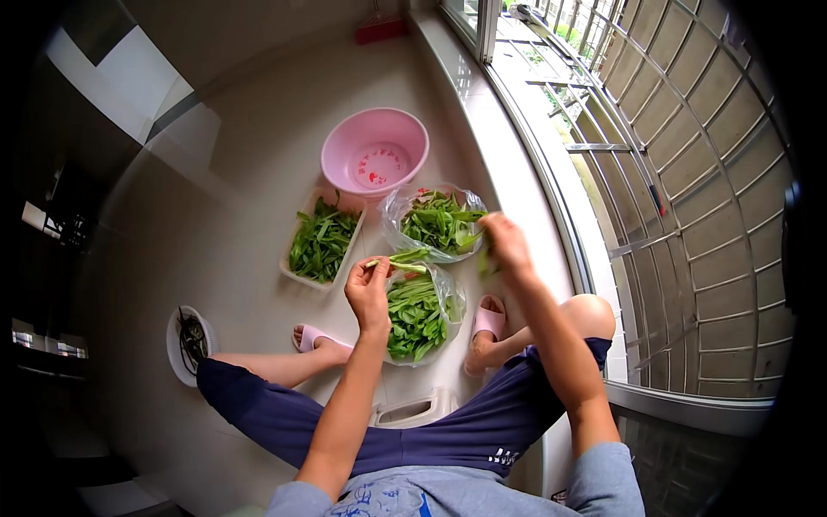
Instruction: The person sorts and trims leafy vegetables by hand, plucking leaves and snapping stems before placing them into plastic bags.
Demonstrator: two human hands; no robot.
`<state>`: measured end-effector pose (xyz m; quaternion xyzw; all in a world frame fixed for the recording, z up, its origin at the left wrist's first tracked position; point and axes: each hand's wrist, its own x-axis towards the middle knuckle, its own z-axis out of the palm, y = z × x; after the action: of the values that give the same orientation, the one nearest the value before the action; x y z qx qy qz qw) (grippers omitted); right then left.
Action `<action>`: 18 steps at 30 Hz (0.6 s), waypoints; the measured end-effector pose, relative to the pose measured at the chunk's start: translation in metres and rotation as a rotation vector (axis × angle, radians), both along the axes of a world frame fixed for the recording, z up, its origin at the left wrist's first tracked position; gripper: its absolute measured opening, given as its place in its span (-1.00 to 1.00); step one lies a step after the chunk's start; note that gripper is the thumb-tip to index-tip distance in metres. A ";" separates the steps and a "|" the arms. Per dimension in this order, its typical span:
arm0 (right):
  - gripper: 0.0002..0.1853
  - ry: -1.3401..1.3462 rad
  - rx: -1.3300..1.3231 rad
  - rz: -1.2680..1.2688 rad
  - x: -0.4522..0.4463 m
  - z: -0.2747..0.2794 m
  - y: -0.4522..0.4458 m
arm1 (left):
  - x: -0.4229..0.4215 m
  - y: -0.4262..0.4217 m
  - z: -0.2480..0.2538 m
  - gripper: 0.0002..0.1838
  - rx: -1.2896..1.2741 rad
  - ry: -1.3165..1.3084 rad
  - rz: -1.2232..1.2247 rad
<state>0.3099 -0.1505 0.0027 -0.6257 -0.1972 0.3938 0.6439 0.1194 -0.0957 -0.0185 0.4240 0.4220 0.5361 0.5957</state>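
My left hand (pixel 369 291) pinches a pale green stem (pixel 408 265) of a leafy vegetable above the lower plastic bag (pixel 453 300). Whole leafy greens (pixel 417 319) fill that bag between my feet. Off to the right, my right hand (pixel 508 245) is closed on a green leaf (pixel 488 260), blurred by motion. It is beside the upper plastic bag (pixel 392 211), which contains loose green leaves (pixel 438 221). Left of the bags, a pale rectangular tub (pixel 300 277) holds long cut leaves (pixel 324 239).
A pink basin (pixel 334 148) stands behind the tub and bags. Near my left knee is a white bin (pixel 177 351) with dark strips inside. A light plastic stool (pixel 441 403) is under me. The window ledge (pixel 504 138) and metal bars (pixel 680 215) run along the right.
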 end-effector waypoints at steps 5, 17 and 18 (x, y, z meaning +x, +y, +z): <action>-0.82 0.055 0.181 -0.190 0.046 0.047 -0.015 | 0.032 0.041 -0.010 -0.91 -0.265 0.017 -0.181; -0.83 0.344 0.198 -0.018 0.034 0.028 0.011 | -0.031 0.126 -0.012 -0.62 -0.127 0.611 -0.665; -0.83 0.386 0.216 -0.001 0.027 0.019 0.018 | -0.049 0.130 -0.002 -0.65 -0.065 0.638 -0.667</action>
<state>0.3368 -0.1321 0.0215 -0.4662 -0.1110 0.4823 0.7333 0.0705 0.0347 -0.0201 0.6614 0.4413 0.1445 0.5890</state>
